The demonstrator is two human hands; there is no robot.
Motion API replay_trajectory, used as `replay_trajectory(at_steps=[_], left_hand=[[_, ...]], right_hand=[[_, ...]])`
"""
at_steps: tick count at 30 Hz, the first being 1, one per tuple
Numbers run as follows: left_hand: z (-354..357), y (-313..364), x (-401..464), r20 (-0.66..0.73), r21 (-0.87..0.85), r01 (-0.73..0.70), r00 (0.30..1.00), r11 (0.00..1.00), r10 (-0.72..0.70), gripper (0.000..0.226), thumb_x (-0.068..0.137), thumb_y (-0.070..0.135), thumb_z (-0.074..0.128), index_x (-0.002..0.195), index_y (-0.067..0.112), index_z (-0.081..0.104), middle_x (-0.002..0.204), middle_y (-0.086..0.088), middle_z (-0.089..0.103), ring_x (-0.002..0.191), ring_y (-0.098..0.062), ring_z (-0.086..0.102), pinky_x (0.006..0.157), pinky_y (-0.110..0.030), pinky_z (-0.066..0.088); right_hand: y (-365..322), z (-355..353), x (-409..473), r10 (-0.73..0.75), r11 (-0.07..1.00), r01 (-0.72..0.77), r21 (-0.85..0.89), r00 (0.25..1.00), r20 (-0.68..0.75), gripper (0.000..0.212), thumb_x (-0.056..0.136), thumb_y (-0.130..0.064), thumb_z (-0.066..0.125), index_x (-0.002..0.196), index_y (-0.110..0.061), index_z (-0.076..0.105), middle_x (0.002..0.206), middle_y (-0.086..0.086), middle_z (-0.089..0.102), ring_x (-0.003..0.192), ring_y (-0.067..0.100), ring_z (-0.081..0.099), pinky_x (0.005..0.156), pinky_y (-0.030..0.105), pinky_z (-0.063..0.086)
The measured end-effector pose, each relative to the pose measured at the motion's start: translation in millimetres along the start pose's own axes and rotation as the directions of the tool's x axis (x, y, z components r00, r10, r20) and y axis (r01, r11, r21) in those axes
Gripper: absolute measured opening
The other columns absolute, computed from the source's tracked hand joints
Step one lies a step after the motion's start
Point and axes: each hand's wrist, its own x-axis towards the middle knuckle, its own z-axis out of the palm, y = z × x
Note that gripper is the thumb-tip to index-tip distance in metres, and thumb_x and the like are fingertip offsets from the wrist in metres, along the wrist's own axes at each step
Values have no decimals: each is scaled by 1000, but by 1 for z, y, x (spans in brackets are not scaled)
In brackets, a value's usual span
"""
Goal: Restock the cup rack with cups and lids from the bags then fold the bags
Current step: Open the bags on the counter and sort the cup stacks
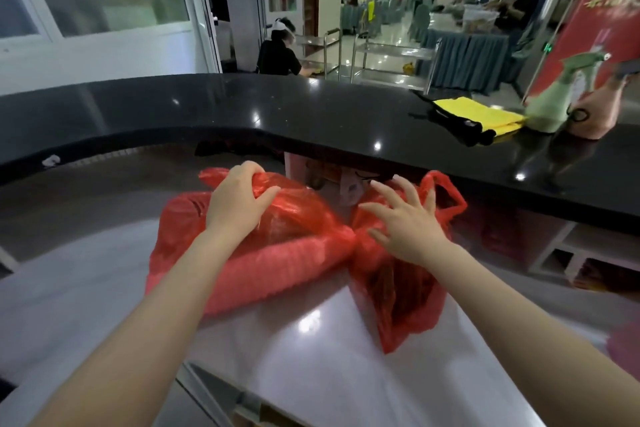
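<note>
Two red plastic bags lie on the steel worktop [311,340]. The left bag [277,260] bulges with a ribbed stack inside, which looks like nested cups. My left hand [239,201] grips the top of that bag, fingers curled over the plastic. The right bag [401,302] is slack, its handles [446,198] standing up at the back. My right hand [405,218] hovers over it with fingers spread, at or just above the plastic. No cup rack is clearly in view.
A black stone counter [311,114] overhangs the worktop just behind the bags. On it at the right lie a yellow cloth [481,114], a green spray bottle [557,104] and a pinkish bottle [595,114]. A person [278,55] crouches beyond the counter. A white shelf [568,253] stands at the right.
</note>
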Motion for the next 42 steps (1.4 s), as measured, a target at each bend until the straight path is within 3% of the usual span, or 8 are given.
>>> replay_trajectory(at_steps=[7,12,16,21,26,32,36,42], left_hand=[[22,-18,-35,162,-10,26,986,1000,-24,55,86,29,66,137,18,49,134,-6,54,122,-26,50,105,-36,37],[13,-31,-49,256,-7,-32,966,999,33,69,86,31,65,147,27,33,143,-1,45,129,-22,44,108,-34,34],[0,-37,-55,187,47,-68,981,997,59,77,85,25,67,149,30,26,152,2,33,133,-21,40,109,-40,36],[-10,-44,-64,128,115,-99,988,988,84,76,85,18,66,149,29,27,159,6,19,139,-20,32,113,-42,31],[-12,-47,-80,-52,5,-73,996,997,73,76,76,7,72,142,24,38,157,1,17,134,12,12,106,-6,16],[-11,-44,-88,-2,-31,233,972,972,-233,48,75,14,77,115,23,51,112,4,62,104,-19,60,81,-28,44],[-22,-53,-99,-127,-29,231,964,973,-233,34,76,1,66,102,22,55,92,8,62,85,-19,60,70,-26,36],[-48,-84,-116,-138,-99,340,926,935,-352,34,75,-4,64,98,21,59,90,9,61,89,-19,63,78,-26,42]], right_hand=[[-37,-22,0,-289,953,260,-154,934,-211,29,64,-14,81,92,-18,73,127,9,62,119,28,57,76,54,49],[-69,-52,9,-95,964,62,-257,989,-116,26,89,-13,55,115,-15,58,151,14,31,121,31,45,66,36,39],[-83,-87,17,-111,968,74,-241,983,-143,23,87,-12,55,109,-18,57,110,3,55,96,28,57,51,30,27],[-109,-66,45,-391,917,379,-125,916,-92,26,93,-14,46,117,-20,55,117,-2,57,104,24,53,70,33,44],[-134,-13,56,-427,886,426,182,903,-38,66,87,-38,62,146,-30,33,150,3,36,136,27,33,100,43,41],[-157,12,66,-446,869,460,180,888,-115,37,90,-21,57,127,-20,55,134,5,52,128,28,41,100,44,38],[-138,13,67,-333,899,387,203,908,-254,16,86,-8,54,97,-15,63,97,6,63,95,32,57,72,41,48],[-89,13,74,76,944,-11,330,980,-185,33,86,1,41,108,-19,56,102,5,59,98,31,53,69,37,40]])
